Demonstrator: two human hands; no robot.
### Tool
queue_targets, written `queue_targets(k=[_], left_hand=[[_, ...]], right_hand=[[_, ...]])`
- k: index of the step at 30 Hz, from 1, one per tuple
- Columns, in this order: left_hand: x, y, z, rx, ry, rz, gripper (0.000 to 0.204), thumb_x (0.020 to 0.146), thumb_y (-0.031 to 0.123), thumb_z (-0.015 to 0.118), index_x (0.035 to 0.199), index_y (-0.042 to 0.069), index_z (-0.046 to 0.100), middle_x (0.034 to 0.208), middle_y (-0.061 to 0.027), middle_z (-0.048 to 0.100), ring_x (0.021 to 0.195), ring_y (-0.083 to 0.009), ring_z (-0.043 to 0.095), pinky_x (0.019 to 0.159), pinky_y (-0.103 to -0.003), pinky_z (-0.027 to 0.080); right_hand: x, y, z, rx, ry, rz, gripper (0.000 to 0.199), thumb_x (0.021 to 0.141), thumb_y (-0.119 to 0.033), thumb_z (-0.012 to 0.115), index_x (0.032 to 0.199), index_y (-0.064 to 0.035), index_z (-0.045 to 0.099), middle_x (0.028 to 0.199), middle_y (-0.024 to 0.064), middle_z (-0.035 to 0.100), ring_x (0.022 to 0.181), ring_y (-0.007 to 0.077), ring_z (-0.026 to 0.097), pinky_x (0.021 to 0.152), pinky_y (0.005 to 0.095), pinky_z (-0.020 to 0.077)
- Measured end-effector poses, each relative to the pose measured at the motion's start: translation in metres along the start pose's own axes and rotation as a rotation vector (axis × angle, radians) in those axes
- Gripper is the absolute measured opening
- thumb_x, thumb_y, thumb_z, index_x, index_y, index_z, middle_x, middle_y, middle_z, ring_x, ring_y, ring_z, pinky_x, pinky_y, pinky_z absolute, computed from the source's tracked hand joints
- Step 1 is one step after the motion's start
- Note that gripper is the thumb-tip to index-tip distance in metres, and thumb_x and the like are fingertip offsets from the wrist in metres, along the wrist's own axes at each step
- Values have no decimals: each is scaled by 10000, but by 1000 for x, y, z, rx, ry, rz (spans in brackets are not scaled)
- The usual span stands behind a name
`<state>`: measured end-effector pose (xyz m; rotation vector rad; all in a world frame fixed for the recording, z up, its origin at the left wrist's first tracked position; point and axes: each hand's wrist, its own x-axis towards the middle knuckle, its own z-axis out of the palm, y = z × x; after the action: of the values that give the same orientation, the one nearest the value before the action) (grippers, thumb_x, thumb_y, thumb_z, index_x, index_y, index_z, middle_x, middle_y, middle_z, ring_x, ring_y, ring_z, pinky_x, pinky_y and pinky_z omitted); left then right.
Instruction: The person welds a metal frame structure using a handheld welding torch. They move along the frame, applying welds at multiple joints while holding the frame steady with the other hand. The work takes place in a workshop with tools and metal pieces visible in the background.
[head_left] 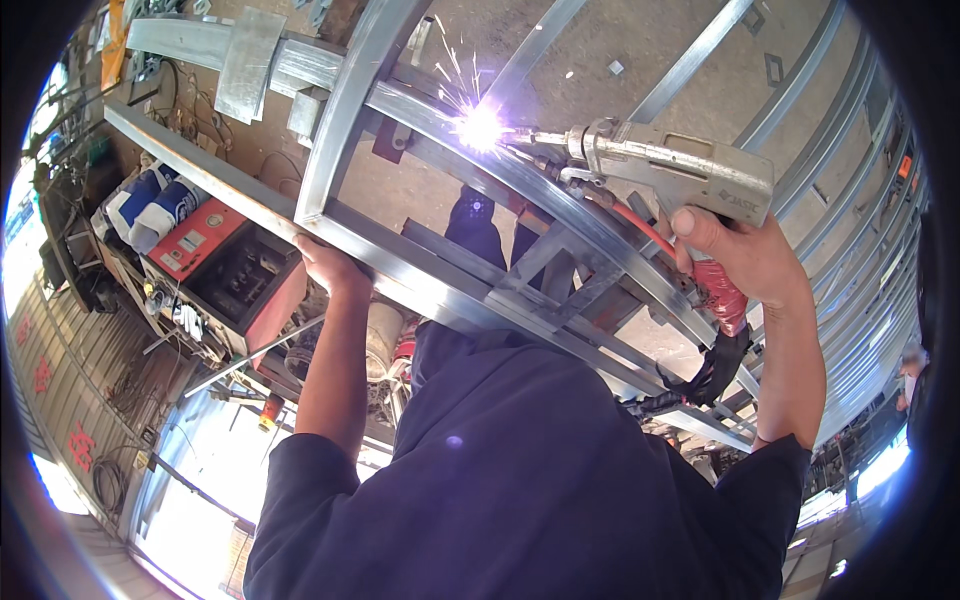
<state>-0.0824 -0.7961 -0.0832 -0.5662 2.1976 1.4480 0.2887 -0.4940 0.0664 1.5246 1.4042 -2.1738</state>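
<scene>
My right hand (750, 250) is wrapped round the red-taped handle of a grey metal welding gun (690, 168). The gun's nozzle points left, and a bright white-violet glare with flying sparks burns at its tip. That glare sits on a square steel tube of a metal frame (400, 270). Down near the frame's corner, my left hand (335, 268) grips the edge of the near tube; some of its fingers are hidden behind the metal. A black cable (722, 368) runs down from the gun's handle past my right forearm. The weld spot itself is lost in the glare.
Flat metal plates (248, 65) lie across a bar at the upper left. A red and black machine (225, 255) stands left of the frame, with blue and white bundles (155, 205) on it. Long steel tubes (840, 215) extend along the right. Another person (912, 370) appears at the far right.
</scene>
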Motion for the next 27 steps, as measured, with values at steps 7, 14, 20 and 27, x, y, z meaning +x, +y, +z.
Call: queue_targets(k=[7,14,20,27], left_hand=[[13,-5,-10,67,70,18,710,1071,547,363,1521,11,482,1440,-156,597,1251,-334,616,1084,-423,484],[2,3,1,75,78,-27,717,1067,562,391,1483,-8,519,1410,-151,620,1244,-343,620,1086,-439,477],[1,2,1,114,132,3,738,1036,565,403,1441,-33,553,1304,-153,674,1147,-348,667,1014,-475,525],[-2,5,4,116,128,-27,746,1029,573,421,1444,-33,549,1310,-157,666,1151,-351,662,1013,-484,526]], right_hand=[[-26,15,-16,168,113,-36,632,860,-395,861,1293,18,657,905,111,722,668,162,676,615,324,569],[-61,51,-40,212,124,39,620,846,-362,890,1274,24,663,907,112,720,689,153,665,616,313,561],[-64,62,-35,188,158,130,705,794,-428,926,1253,40,667,880,102,708,724,168,670,645,340,572],[-67,70,-36,173,152,118,722,790,-455,927,1246,41,670,849,97,705,729,174,677,642,334,570]])
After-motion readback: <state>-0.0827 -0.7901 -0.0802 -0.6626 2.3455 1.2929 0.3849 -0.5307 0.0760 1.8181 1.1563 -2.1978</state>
